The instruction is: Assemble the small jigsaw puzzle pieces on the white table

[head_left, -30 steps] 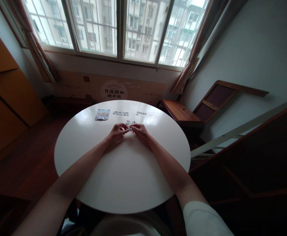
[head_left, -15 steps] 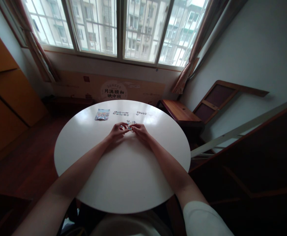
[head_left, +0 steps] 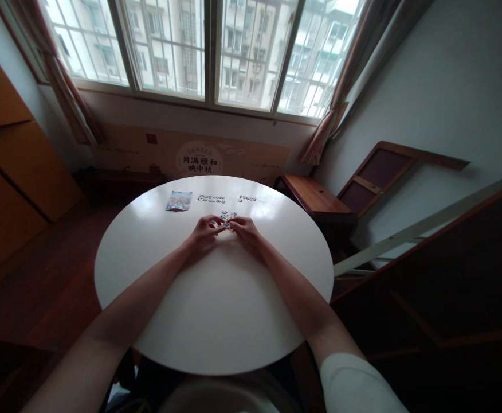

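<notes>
Both my hands rest on a round white table (head_left: pixel 216 310), fingertips meeting at a small cluster of puzzle pieces (head_left: pixel 226 218) near the table's middle. My left hand (head_left: pixel 205 231) is curled, its fingers pinched on a small piece at the cluster's left edge. My right hand (head_left: pixel 243 230) is also curled, its fingertips pressed onto the pieces from the right. What exactly lies under the fingertips is too small to make out.
Farther back on the table lie a small printed picture card (head_left: pixel 179 201) and two short rows of loose pieces (head_left: pixel 211 198) (head_left: pixel 246 198). A wooden side table (head_left: pixel 315 198) stands to the right, wooden cabinets to the left, a window behind.
Hardly anything moved; my fingertips shifted slightly on the cluster of pieces.
</notes>
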The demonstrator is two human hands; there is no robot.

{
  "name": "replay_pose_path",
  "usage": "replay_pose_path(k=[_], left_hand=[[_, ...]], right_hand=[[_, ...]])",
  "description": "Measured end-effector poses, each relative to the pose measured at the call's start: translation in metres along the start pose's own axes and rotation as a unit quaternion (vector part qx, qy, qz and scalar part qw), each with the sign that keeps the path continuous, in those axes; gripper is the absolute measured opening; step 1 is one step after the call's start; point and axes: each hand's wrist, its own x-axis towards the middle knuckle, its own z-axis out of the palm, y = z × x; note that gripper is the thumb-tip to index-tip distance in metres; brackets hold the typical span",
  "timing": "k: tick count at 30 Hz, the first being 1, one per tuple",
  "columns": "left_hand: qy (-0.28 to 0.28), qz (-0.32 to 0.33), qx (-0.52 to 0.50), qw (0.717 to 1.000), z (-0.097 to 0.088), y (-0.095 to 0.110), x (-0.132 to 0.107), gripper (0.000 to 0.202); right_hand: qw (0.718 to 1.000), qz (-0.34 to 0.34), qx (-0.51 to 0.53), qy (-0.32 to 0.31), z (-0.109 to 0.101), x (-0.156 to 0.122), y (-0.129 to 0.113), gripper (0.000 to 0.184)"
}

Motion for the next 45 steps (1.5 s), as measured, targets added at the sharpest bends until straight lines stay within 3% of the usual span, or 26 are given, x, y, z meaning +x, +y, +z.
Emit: replay_pose_path(k=[45], left_hand=[[-0.002, -0.007, -0.005, 1.000, -0.0001, 0.0066, -0.0025, 0.046]], right_hand=[[0.999, -0.004, -0.032, -0.010, -0.0003, 0.0000, -0.0012, 0.028]])
